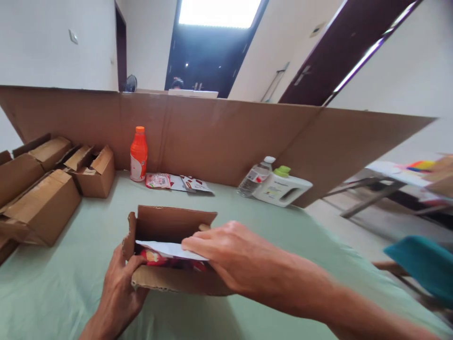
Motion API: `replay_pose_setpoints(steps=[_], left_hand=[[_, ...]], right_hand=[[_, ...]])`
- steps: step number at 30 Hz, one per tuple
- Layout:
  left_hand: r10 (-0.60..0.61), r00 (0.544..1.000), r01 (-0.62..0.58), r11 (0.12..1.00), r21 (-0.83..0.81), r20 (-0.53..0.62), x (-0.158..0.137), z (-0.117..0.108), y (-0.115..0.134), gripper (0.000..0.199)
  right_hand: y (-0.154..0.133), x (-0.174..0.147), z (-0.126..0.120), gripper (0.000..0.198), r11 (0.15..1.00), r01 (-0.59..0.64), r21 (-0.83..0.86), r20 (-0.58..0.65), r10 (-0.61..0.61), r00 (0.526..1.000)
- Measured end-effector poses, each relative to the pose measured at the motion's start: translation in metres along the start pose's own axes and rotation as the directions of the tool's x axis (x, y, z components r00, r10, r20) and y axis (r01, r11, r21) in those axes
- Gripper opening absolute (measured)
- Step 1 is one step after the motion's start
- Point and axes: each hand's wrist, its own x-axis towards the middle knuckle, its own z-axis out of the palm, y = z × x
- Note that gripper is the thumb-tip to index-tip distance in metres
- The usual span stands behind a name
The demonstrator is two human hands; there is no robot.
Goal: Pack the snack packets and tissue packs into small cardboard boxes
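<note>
An open cardboard box stands in front of me on the green cloth, its flaps raised or folded outward. My left hand is closed around the box's left side, thumb over the edge near the front flap. With its fingers pinched, my right hand grips a white flat sheet or packet at the box's opening. Below that white piece, a red and yellow packet shows inside the box. The lower part of the contents is hidden by the front flap.
Several cardboard boxes stand at the left. Along a cardboard partition are an orange bottle, flat packets, a clear water bottle and a white jug with a green cap. A teal chair is at the right.
</note>
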Motion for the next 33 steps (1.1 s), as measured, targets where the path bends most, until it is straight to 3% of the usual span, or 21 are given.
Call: replay_pose_setpoints(steps=[4,9,15,20,23,28,33], left_hand=[[-0.006,1.0,0.006,1.0,0.002,0.025,0.002,-0.005,0.005,0.021],[0.006,1.0,-0.006,1.0,0.016,0.011,-0.001,-0.002,-0.001,0.025],[0.026,0.999,-0.027,1.0,0.013,0.041,-0.001,0.0,-0.006,0.021],[0.016,0.997,-0.016,1.0,0.0,0.081,0.0,-0.001,-0.006,0.02],[0.035,0.995,-0.035,0.999,0.0,0.097,0.002,-0.002,-0.005,0.018],[0.038,0.995,-0.039,0.999,0.004,0.097,0.006,-0.005,-0.003,0.012],[0.01,0.994,-0.01,1.0,0.002,0.11,0.005,-0.006,-0.004,0.018]], right_hand=[[-0.008,0.014,0.001,0.032,0.999,-0.026,-0.045,0.025,0.028,0.999],[-0.008,0.043,-0.004,0.008,0.961,-0.14,-0.24,0.149,0.179,0.973],[0.0,0.03,-0.009,0.018,0.936,-0.165,-0.31,-0.069,0.151,0.986],[-0.007,0.016,-0.014,0.017,0.894,-0.142,-0.425,-0.111,0.105,0.988],[-0.01,0.028,-0.009,0.017,0.903,-0.14,-0.406,-0.081,0.117,0.99],[0.012,0.066,0.028,0.015,0.978,-0.008,-0.209,0.217,0.054,0.975],[0.038,0.069,0.059,0.031,0.983,-0.177,-0.043,0.227,0.183,0.957]])
